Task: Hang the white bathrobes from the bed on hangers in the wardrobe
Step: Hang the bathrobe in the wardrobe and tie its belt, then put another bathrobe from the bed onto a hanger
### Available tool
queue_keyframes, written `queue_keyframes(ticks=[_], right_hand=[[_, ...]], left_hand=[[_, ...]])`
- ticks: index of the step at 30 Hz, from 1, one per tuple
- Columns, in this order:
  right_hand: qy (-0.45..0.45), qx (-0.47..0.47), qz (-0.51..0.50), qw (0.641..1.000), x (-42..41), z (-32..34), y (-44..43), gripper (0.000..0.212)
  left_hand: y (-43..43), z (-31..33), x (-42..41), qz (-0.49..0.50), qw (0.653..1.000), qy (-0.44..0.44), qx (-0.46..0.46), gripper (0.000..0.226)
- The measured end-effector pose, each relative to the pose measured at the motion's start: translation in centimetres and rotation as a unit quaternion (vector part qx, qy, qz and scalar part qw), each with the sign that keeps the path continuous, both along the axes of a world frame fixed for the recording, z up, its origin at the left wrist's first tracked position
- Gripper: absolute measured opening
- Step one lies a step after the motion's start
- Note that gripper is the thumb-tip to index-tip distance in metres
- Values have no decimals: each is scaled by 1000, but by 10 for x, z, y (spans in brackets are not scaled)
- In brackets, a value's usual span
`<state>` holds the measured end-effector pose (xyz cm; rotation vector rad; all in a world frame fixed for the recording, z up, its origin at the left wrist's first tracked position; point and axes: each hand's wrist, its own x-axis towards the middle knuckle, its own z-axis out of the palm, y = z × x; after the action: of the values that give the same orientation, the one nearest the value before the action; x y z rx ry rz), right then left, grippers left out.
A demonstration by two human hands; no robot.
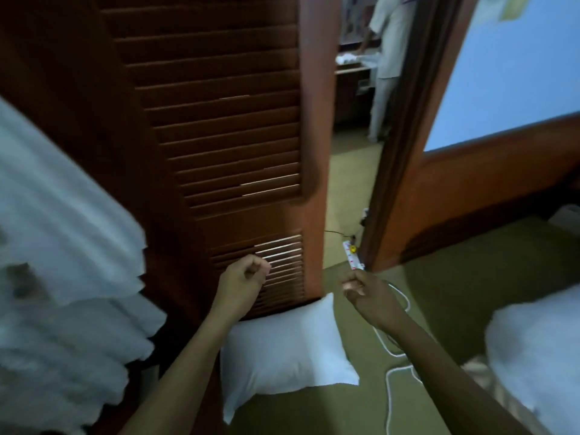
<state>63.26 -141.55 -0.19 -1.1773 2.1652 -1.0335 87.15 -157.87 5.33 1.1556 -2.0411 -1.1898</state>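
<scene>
Left grip clenched into a fist, nothing in it. Right grip also curled shut, nothing visible inside, though it's blurry. Both are held out low in front of the louvred wardrobe door, apart from each other and touching nothing.

Neither grip holds a robe. The blurred white fabric hanging at the far left, beyond the left grip and on the other side of the door, is probably a bathrobe. The bed edge shows at lower right, past the right forearm, with white bedding on it. Can't tell if a robe lies there.

Risks:
- A pillow lies on the floor against the foot of the door, right under the arms, and could trip a foot.
- A white cord loops on the floor beneath the right forearm and runs toward a power strip, so it could snag a foot.
- A carried robe could drag over the pillow or the cord.
- The door stands open and could be knocked by an elbow.
</scene>
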Motion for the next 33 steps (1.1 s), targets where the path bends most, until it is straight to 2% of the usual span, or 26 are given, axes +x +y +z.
queue_keyframes(ticks=[2, 3, 4, 5, 6, 7, 11, 13, 16, 18, 26, 33], right_hand=[[42, 38, 29, 998, -36, 1, 48, 20], [54, 29, 24, 998, -54, -3, 72, 23], [11, -3, -33, 999, -75, -3, 98, 27], [15, -18, -54, 998, -90, -4, 122, 26], [59, -5, -52, 997, -101, -8, 145, 20], [68, 28, -78, 994, -110, -1, 168, 14], [-10, 7, -228, 973, -149, 14, 261, 15], [-8, 4, -277, 961, -168, 17, 307, 16], [-17, -4, -355, 935, -182, 15, 370, 18], [-34, -8, -410, 911, -186, 14, 405, 16], [-71, -33, -568, 820, -220, -1, 525, 21], [-63, -18, -675, 735, -277, -12, 616, 21]], left_hand=[[24, 3, -49, -45, 999, -1, -4, 19], [37, 4, -73, -66, 998, 2, -6, 19], [52, 5, -97, -87, 996, 3, -7, 18], [67, 4, -121, -106, 994, 4, -3, 16], [83, 4, -144, -125, 992, 5, 6, 14], [98, 2, -167, -146, 989, 10, 16, 12], [165, 0, -261, -236, 971, 4, 28, 9], [201, 1, -304, -294, 956, -8, 13, 15], [257, 4, -362, -393, 919, -8, 1, 23], [295, 5, -398, -440, 898, -24, 3, 20], [441, -19, -534, -582, 812, -39, 22, 13], [559, -45, -656, -696, 713, -79, 33, 15]])
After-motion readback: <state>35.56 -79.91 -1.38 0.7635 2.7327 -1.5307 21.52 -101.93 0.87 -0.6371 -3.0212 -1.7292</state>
